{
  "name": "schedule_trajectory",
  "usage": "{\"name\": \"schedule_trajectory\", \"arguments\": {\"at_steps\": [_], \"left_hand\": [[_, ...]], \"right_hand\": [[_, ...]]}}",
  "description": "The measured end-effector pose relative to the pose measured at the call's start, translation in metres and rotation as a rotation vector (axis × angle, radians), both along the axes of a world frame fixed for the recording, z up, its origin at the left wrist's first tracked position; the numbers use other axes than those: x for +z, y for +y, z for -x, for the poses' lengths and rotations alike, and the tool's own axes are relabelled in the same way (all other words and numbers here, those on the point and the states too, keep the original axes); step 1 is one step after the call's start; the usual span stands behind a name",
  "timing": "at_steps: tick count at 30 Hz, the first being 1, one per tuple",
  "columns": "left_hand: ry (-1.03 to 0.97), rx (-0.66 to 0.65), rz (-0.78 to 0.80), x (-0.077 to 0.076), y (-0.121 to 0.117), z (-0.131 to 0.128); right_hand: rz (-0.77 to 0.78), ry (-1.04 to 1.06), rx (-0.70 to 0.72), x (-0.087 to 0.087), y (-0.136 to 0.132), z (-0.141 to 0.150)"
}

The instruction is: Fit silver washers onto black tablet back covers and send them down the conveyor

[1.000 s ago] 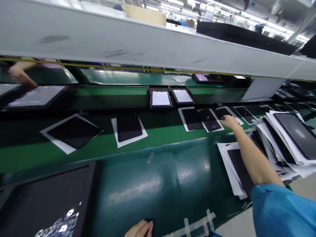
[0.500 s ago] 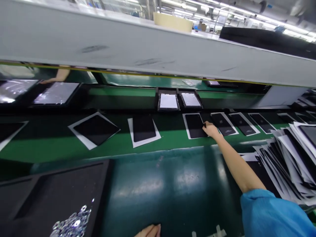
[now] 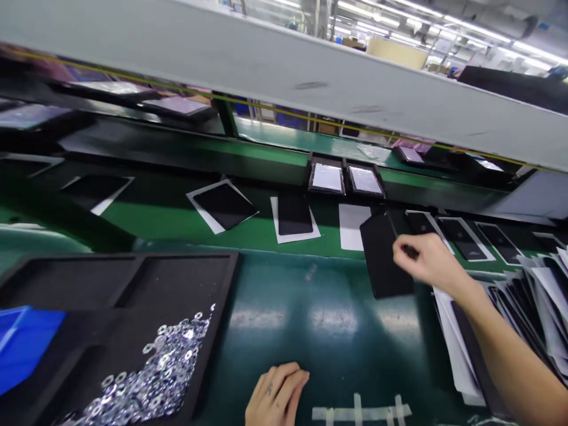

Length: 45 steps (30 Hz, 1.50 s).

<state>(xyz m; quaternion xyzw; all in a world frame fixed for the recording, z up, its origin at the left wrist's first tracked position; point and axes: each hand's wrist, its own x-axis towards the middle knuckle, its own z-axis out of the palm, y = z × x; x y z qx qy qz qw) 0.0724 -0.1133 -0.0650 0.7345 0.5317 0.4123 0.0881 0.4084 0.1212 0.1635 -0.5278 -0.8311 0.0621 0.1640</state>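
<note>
My right hand (image 3: 423, 260) pinches the right edge of a black tablet back cover (image 3: 384, 257), which is raised and tilted above the green belt. A bare white sheet (image 3: 354, 228) lies just left of the cover. My left hand (image 3: 276, 395) rests on the green work surface at the bottom, its fingers curled together; whatever they may hold is hidden. Strips of tape (image 3: 361, 413) are stuck down to the right of that hand. On its left, many small shiny metal rings (image 3: 164, 367) lie in a black compartment tray (image 3: 177, 278).
Along the belt (image 3: 248, 239) lie more black covers on white sheets, such as one cover (image 3: 295, 215) near the middle. Two black trays with pale screens (image 3: 328, 177) sit behind. Stacked covers and sheets (image 3: 536, 307) crowd the right. A grey shelf (image 3: 248, 65) spans above; blue material (image 3: 29, 343) lies left.
My right hand has lifted the cover off its white sheet and drawn it nearer. More of my left hand shows. The view has shifted, showing more of the ring tray.
</note>
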Motion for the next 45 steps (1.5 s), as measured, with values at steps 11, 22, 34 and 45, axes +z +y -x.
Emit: {"name": "schedule_trajectory", "arguments": {"at_steps": [11,22,34,45], "left_hand": [[-0.278,0.073,0.283,0.009,0.087,0.037],[-0.298,0.118,0.513,0.021,0.127,0.027],[-0.169,-0.135,0.899,0.054,0.219,0.017],[-0.020,-0.189,1.058,0.078,0.243,0.012]], "right_hand": [[0.408,-0.186,0.337,-0.111,-0.105,0.170],[1.075,2.023,0.108,-0.195,0.008,0.050],[1.206,2.019,0.086,-0.204,0.004,0.049],[1.222,1.967,0.036,-0.197,0.003,0.055]]}}
